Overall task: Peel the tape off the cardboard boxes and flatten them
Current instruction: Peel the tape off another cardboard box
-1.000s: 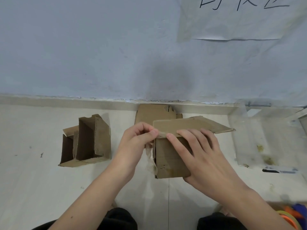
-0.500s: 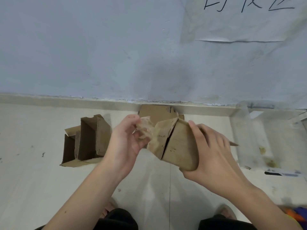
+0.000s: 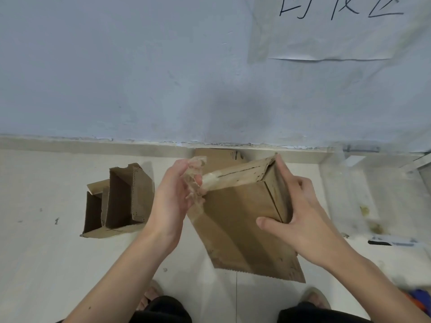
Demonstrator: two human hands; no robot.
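Head view, centre of frame: cardboard box (image 3: 235, 220) held up off the pale floor (image 3: 46, 264), tilted, one long face toward the camera, lower flap hanging down toward the bottom centre. Inside of it hidden. Right hand (image 3: 300, 220) gripping its right end, thumb pressed flat on the front face, fingers curled round the far edge. Left hand (image 3: 172, 201) at the box's upper left corner, fingers and thumb pinched on a crumpled wad of clear tape (image 3: 194, 177). One strip of that tape stuck along the top edge of the box, stretched between wad and cardboard.

Left of centre: second box (image 3: 119, 201) standing on the floor, open at the top, split by a cardboard wall into two dark compartments; nothing visible inside either. Well apart from the held box, with the left forearm between them.

Behind the held box, against the foot of the grey wall (image 3: 116, 78): flat piece of cardboard (image 3: 217, 157), mostly hidden by the hands.

Right side of frame: sheets of clear plastic (image 3: 363, 201) lying on the floor, with a dark marker-like thing (image 3: 380, 242) at their lower edge, too blurred to name.

Upper right: white paper sheet (image 3: 338, 31) stuck on the wall, bearing black handwriting.

Bottom edge: dark trouser knees and sandalled feet.
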